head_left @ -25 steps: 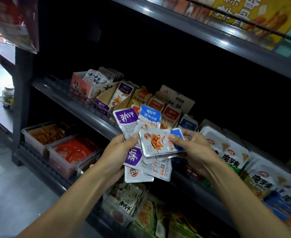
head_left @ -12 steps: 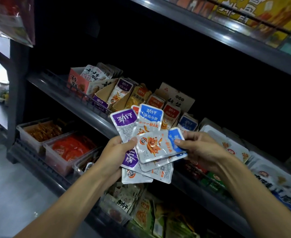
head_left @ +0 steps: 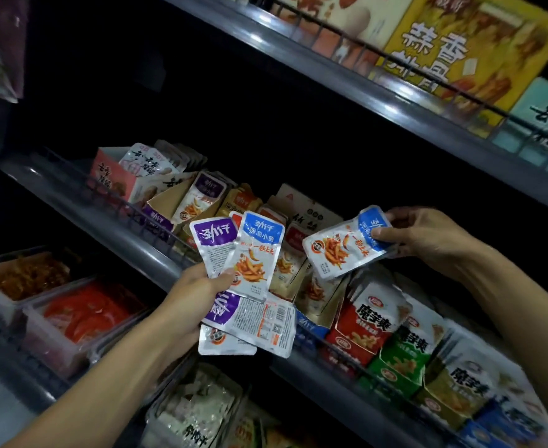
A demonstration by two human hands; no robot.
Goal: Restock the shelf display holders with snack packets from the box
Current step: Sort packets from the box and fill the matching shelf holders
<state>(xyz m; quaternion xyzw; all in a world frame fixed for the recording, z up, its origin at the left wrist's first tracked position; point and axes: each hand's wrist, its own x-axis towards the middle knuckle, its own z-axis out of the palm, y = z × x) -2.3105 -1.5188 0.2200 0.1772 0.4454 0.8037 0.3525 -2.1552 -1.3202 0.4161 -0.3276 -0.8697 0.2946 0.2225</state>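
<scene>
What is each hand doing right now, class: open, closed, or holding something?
Left hand: fingers gripping a fan of snack packets.
Right hand: fingers pinching a single blue-topped packet, apart from the fan.

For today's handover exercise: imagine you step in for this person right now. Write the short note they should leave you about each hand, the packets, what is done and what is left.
Left hand grips a fan of packets, purple-topped and blue-topped mixed.
Right hand pinches one blue-topped packet by its top edge, held apart from the fan above the shelf holders.
Done: holders on the middle shelf already hold some packets.
Left: slot the blue packet into its holder, probably the blue-fronted one, then sort the fan by colour. The supply box is not in view.
</scene>
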